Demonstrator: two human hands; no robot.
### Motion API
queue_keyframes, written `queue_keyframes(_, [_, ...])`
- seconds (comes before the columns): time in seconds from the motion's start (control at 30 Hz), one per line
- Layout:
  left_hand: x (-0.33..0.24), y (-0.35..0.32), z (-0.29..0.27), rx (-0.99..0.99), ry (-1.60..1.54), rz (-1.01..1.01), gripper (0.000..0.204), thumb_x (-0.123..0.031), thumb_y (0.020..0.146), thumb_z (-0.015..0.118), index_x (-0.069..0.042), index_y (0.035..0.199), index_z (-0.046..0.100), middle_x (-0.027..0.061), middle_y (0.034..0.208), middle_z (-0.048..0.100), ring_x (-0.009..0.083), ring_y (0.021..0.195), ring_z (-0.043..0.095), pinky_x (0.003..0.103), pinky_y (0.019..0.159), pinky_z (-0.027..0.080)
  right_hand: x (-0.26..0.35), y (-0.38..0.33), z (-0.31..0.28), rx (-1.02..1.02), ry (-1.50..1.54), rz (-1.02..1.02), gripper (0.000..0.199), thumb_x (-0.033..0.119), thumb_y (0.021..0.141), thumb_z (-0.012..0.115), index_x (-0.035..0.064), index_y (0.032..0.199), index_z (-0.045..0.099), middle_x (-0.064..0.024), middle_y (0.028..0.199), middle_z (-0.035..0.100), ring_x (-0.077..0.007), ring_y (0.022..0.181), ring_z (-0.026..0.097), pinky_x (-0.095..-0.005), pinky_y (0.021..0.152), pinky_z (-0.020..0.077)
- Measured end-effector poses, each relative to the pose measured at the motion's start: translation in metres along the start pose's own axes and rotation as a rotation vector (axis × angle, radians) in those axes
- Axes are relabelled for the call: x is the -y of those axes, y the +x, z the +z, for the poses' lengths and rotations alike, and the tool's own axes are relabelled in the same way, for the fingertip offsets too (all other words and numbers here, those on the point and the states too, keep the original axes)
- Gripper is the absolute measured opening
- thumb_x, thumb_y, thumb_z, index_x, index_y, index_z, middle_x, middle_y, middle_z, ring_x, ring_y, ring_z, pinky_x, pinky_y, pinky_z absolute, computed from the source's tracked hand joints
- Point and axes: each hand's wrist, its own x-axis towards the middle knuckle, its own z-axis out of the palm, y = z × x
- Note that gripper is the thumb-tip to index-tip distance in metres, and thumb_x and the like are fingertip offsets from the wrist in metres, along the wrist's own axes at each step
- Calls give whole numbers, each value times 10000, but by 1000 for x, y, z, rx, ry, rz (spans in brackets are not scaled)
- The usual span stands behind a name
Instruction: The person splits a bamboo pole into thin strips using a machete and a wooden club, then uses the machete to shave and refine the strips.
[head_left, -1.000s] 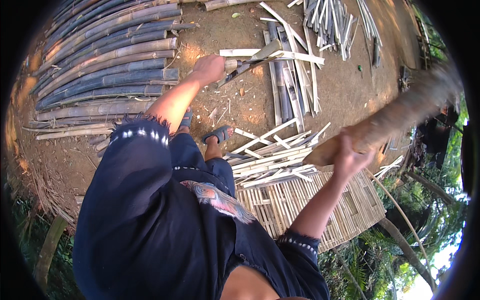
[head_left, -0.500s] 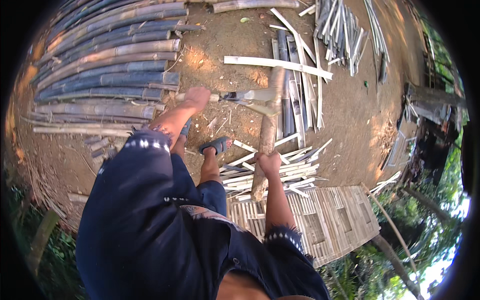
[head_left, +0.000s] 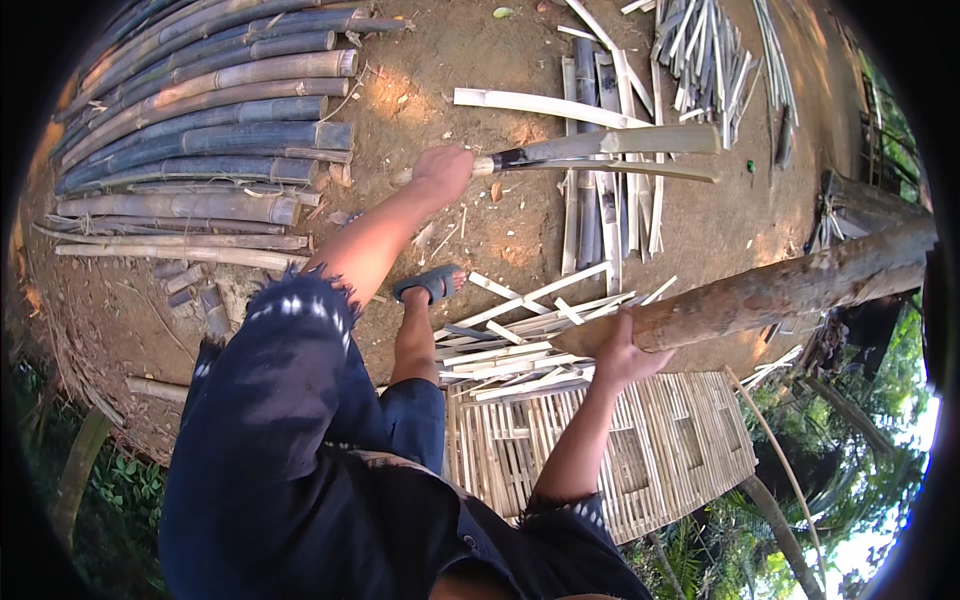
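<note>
My left hand [head_left: 443, 170] grips blade [head_left: 520, 158] wedged in bamboo strip [head_left: 640, 140]; right hand [head_left: 622, 350] clenches wooden club [head_left: 770, 290]. Split barely started, most uncut.

No packages, labels, signs or screens show anywhere in this view.

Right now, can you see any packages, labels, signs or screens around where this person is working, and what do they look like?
None in view. There is only bare earth with bamboo poles, split bamboo strips, a woven bamboo panel, the blade in the left hand and the log in the right hand.
</note>
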Motion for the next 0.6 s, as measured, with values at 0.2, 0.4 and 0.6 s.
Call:
queue_keyframes(0.2, [10,16,55,77,20,-3,213,-61,910,559,-25,1015,740,178,1023,734,332,960,719,442,835,573,-168,-73,101,717,-660,271,745,270,658,807,-96,1232,504,-321,996,686,-451,954,695,-496,869,557])
queue_keyframes(0.4, [36,43,106,28,-54,-87,210,-77,924,555,-23,1025,731,182,1038,730,325,977,716,445,827,569,-153,-16,64,586,-353,397,554,94,642,745,-72,1153,608,-211,959,710,-301,822,702,-419,775,568])
queue_keyframes(0.6, [59,59,109,-37,-33,-48,200,-37,845,637,-22,1027,717,182,941,729,359,886,717,475,777,564,-118,-1,71,-98,95,33,512,126,703,797,-78,1133,609,-165,1038,666,-261,885,653,-448,843,596])
